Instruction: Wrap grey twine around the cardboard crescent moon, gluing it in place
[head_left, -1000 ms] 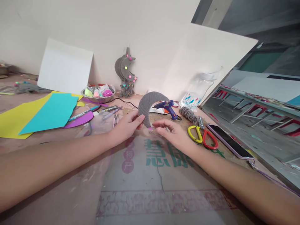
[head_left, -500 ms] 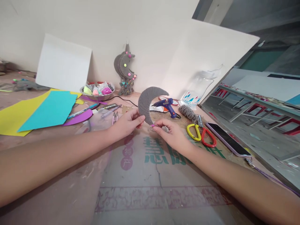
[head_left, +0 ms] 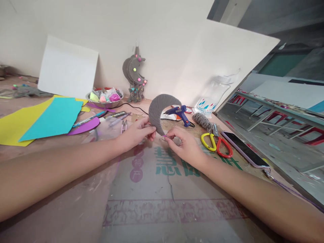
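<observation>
A crescent moon wrapped in grey yarn (head_left: pixel 157 109) stands upright between my hands, above the printed plastic sheet (head_left: pixel 141 211). My left hand (head_left: pixel 139 131) pinches its outer left edge between thumb and fingers. At the lower tip, my right hand (head_left: pixel 183 143) is closed with thumb and forefinger on the end, where a little purple shows and a thin strand of yarn hangs close by. Just behind the moon lies a blue glue gun (head_left: pixel 180 113). Beyond my right hand are scissors with one yellow and one red handle (head_left: pixel 209 141) and a bundle of grey yarn (head_left: pixel 203 121).
A phone (head_left: pixel 245 150) lies at the table's right edge, near a clear jug (head_left: pixel 214 94). On the left are yellow paper (head_left: pixel 15 126), blue paper (head_left: pixel 54 118) and a bowl of coloured clay (head_left: pixel 106 104). A decorated moon hanging (head_left: pixel 134 72) is against the wall.
The right fingers have closed slightly further over the moon's lower tip, so less purple shows. The moon has turned a little; otherwise both hands stay in place.
</observation>
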The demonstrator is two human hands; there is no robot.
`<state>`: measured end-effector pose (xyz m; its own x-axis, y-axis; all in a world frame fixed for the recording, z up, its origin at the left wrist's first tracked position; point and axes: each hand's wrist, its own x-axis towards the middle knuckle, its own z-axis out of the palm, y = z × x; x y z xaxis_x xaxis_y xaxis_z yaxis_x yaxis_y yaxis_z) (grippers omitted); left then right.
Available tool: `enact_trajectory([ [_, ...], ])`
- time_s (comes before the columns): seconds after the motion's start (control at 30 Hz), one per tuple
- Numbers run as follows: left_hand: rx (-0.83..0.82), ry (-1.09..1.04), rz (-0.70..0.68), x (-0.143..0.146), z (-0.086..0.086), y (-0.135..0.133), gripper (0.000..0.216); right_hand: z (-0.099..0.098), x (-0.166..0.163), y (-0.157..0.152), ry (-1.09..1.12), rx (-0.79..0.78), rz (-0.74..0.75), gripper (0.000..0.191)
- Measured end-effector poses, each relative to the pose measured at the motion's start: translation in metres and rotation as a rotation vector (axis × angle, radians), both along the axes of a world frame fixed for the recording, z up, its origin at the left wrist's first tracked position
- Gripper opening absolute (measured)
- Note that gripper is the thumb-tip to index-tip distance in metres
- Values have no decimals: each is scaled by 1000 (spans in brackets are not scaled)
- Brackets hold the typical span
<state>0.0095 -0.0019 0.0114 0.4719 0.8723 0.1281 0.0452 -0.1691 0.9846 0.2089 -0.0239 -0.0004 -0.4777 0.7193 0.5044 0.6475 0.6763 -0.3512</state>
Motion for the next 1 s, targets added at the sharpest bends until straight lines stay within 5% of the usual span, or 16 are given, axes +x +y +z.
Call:
enact_trajectory([
  [0.43, 266, 110, 145, 0, -22, 17, 33, -1, 1, -1, -77, -31, 4, 15],
  [0.7, 231, 73, 145, 1, -29, 21, 45, 1, 0, -2, 73, -216, -74, 29],
  [1.0, 34, -7, 108, 4, -26, 18, 55, 2, -6, 0, 268, -483, -67, 20],
])
